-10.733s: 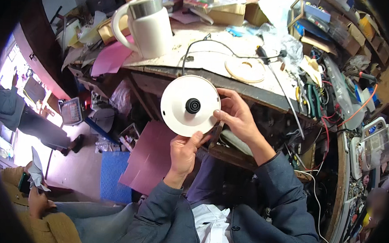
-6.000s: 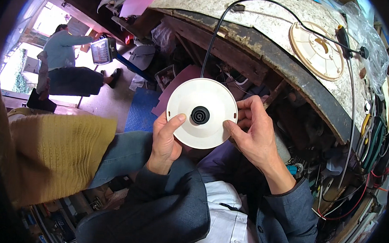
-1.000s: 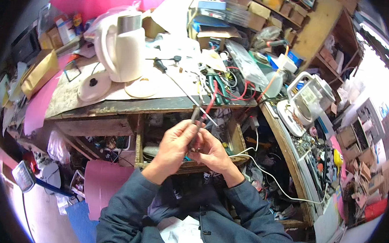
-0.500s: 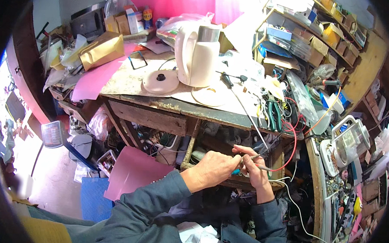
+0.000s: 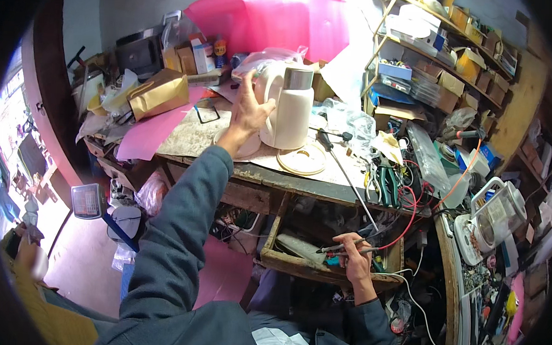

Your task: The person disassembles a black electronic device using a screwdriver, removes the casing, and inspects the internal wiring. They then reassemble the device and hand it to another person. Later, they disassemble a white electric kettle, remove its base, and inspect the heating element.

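A cream electric kettle (image 5: 294, 114) with a grey band at its top stands upright on the worktable. My left hand (image 5: 252, 112) is at its handle, thumb across the front and fingers up along the far side. Partly behind my left wrist lies a round cream lid (image 5: 247, 147). A cream ring-shaped part (image 5: 301, 161) sits just in front of the kettle. Over the open drawer (image 5: 296, 261), my right hand (image 5: 354, 255) holds slim test probes (image 5: 331, 248), closed around them; a red lead (image 5: 404, 232) runs from one.
A long screwdriver (image 5: 350, 179) lies slanting over the table's front edge. Green-handled pliers (image 5: 388, 183) and tangled wires are to its right. A glass-sided appliance (image 5: 495, 215) stands far right. At left are a brown paper package (image 5: 159, 94) and a panel with a screen (image 5: 88, 201).
My left hand has left the probes and reached forward to the kettle's handle. My right hand keeps the probes, lower over the drawer. The whole view has tilted up slightly.
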`<state>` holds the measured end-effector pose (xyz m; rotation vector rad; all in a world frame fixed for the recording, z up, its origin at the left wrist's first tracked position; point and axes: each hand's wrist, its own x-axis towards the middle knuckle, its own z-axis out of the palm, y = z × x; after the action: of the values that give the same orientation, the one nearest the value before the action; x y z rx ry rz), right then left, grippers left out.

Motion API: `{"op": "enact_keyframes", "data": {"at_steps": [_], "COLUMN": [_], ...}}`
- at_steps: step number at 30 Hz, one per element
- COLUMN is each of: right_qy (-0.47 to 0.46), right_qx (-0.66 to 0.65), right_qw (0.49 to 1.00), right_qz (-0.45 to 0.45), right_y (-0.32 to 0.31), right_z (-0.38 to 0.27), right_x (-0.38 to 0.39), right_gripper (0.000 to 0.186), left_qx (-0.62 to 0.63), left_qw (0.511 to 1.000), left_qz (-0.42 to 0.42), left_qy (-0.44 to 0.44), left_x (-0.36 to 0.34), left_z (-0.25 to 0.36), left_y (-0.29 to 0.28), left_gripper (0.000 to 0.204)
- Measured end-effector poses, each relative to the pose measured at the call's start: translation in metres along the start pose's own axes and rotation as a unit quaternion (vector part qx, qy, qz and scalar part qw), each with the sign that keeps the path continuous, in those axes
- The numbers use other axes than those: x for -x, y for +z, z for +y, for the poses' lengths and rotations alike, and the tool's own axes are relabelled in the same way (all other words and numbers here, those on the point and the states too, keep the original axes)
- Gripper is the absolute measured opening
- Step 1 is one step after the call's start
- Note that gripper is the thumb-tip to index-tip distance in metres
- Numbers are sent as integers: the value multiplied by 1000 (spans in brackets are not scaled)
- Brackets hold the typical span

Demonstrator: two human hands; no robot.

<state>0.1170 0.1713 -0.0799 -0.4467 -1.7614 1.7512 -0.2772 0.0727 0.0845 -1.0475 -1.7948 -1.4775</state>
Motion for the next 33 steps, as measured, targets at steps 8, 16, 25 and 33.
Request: {"op": "enact_keyframes", "data": {"at_steps": [8, 16, 25, 33], "right_qy": [-21, 3, 2, -13], "right_qx": [17, -22, -228, -390], "right_qw": [1000, 1000, 973, 917], "right_qz": [-8, -18, -43, -78], "right_y": [5, -6, 21, 65], "right_z": [1, -3, -8, -29], "right_x": [2, 2, -14, -36], "right_gripper": [24, 14, 15, 18], "left_qx": [61, 323, 422, 558], "left_qw": [990, 934, 870, 668], "left_qz": [97, 135, 86, 176], "left_qy": [87, -76, -241, -460], "left_x": [-37, -51, 45, 148], "left_z": [12, 98, 65, 34], "left_y": [29, -60, -191, -209], "left_gripper": [75, 46, 34, 16]}}
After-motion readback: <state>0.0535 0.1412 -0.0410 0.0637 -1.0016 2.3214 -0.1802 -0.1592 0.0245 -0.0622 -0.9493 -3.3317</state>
